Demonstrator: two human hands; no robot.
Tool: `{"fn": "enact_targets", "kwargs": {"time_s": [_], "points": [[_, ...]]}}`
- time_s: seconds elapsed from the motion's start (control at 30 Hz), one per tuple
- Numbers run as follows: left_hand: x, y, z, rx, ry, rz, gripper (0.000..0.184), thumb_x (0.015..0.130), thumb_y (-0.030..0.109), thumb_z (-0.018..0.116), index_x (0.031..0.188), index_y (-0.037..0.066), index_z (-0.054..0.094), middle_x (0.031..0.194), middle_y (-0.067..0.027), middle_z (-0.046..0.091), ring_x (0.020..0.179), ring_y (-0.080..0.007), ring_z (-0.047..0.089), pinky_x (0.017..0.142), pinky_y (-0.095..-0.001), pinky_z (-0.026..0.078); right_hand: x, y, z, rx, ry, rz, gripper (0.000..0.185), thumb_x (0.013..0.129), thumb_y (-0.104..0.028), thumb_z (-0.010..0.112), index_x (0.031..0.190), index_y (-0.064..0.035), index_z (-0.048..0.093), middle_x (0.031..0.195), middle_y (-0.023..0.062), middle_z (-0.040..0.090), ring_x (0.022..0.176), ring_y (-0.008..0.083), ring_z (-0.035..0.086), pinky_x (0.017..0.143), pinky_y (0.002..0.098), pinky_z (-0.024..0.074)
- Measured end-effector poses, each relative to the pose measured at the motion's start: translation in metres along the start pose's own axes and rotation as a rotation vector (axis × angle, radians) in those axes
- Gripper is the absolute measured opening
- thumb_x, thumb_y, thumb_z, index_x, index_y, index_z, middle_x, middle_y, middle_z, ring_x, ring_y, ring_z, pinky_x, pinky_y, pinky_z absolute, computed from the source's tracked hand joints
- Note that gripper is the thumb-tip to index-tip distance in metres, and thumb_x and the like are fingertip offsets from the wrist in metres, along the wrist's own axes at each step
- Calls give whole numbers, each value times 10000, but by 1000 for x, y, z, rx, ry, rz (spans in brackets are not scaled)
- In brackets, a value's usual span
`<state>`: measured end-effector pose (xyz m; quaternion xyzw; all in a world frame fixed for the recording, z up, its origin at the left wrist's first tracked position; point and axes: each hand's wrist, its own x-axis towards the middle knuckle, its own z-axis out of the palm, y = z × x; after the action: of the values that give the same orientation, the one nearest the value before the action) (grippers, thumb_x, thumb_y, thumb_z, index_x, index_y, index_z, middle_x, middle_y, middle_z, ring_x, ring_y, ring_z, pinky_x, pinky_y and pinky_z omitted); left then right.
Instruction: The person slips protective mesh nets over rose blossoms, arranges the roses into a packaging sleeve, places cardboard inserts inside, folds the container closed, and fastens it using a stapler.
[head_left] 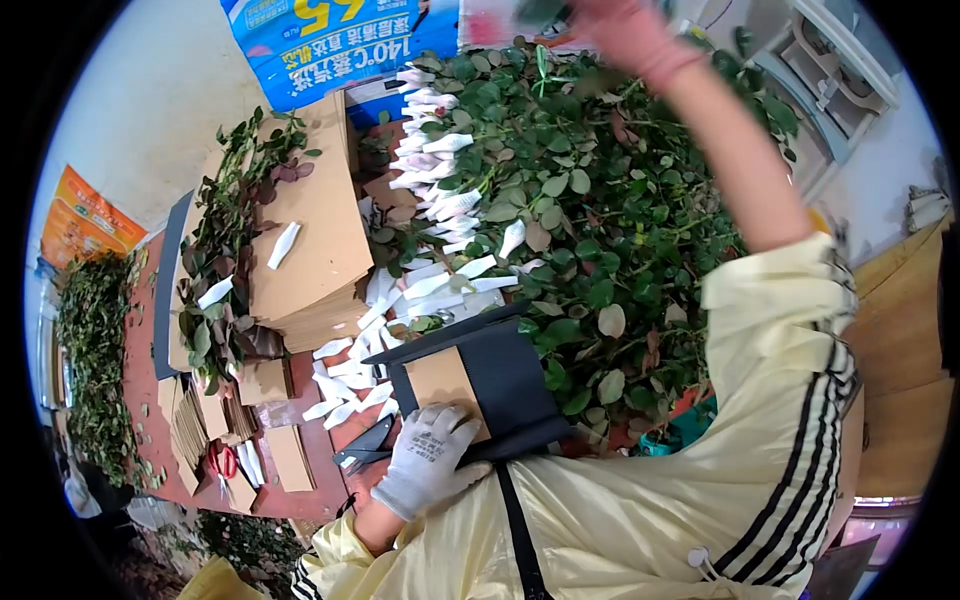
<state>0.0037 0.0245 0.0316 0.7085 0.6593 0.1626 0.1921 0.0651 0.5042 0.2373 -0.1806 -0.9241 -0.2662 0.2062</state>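
On the table (142, 330), we are seeing the leaves (600, 220) lying on the right and the big stack (310, 215) sitting on the left, nets (430, 285) lying between them. Stems (215, 240) are lying along the stack's left side. Behind the stack, the poster (345, 45) is standing. Before the leaves, we are finding the wrap (525, 390), a card (447, 385) lying on it. Scissors (223, 463) are lying at front left, beside small card piles (180, 430).
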Motion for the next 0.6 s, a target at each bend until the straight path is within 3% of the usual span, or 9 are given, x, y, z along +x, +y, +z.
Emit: {"fn": "enact_targets", "kwargs": {"time_s": [0.03,0.13,0.2,0.27,0.33,0.4,0.43,0.53,0.6], "points": [[-1,0,1,2,2,-7,560,702,414,712,1132,72,605,1163,-135,534,1129,-331,470,980,-446,355,4,-42,37,14,113,-162,321,799,-60,483,1105,-100,573,971,128,621,863,269,618,795,364,498],[-2,0,-1,-45,-6,-31,547,715,416,700,1134,79,603,1169,-131,530,1140,-331,461,989,-446,345,-15,-110,124,-100,-320,-225,309,862,-115,382,1134,-167,518,1091,107,578,994,257,585,833,375,453],[-5,-3,3,-30,19,-36,540,737,426,679,1149,86,596,1170,-130,526,1147,-331,454,992,-444,340,-41,-124,210,-79,-349,-189,345,866,-160,404,1197,-141,500,1201,142,534,1099,269,535,900,410,414],[-8,-6,8,-16,-7,-20,523,771,470,634,1141,102,593,1224,-115,517,1189,-322,437,994,-452,312,-37,-139,192,51,-612,-66,398,848,-192,455,1240,-134,491,1275,149,498,1132,289,521,917,416,406],[-8,-5,-7,-15,-9,3,515,800,478,607,1155,105,589,1227,-122,523,1193,-328,441,1004,-442,319,-30,-140,190,84,-646,-24,420,822,-195,491,1234,-115,496,1274,140,505,1163,294,507,929,422,400],[2,-2,-31,-208,-53,101,516,816,473,591,1162,91,582,1210,-136,534,1157,-327,475,985,-422,358,-26,-136,189,47,-756,-46,403,815,-173,500,1212,-101,521,1274,134,507,1180,297,494,943,421,395],[15,-3,-46,-190,22,241,457,834,431,598,1121,75,606,1113,-142,588,1056,-326,546,913,-402,429,-25,-139,187,100,-789,-11,368,818,-164,500,1177,-97,549,1251,139,523,1188,298,486,954,419,386],[42,-4,-84,-353,190,268,398,848,384,615,1060,48,632,1027,-132,629,965,-312,593,833,-388,473,-43,-140,181,43,-589,-28,345,842,-137,413,1151,-103,562,1187,152,545,1156,303,493,955,415,376],[74,-25,-98,-631,32,213,356,855,340,634,1026,28,644,974,-122,648,888,-282,619,780,-366,495,-50,-125,170,-5,-512,-91,358,831,-115,391,1147,-106,561,1164,156,548,1094,316,531,912,409,408]]}}
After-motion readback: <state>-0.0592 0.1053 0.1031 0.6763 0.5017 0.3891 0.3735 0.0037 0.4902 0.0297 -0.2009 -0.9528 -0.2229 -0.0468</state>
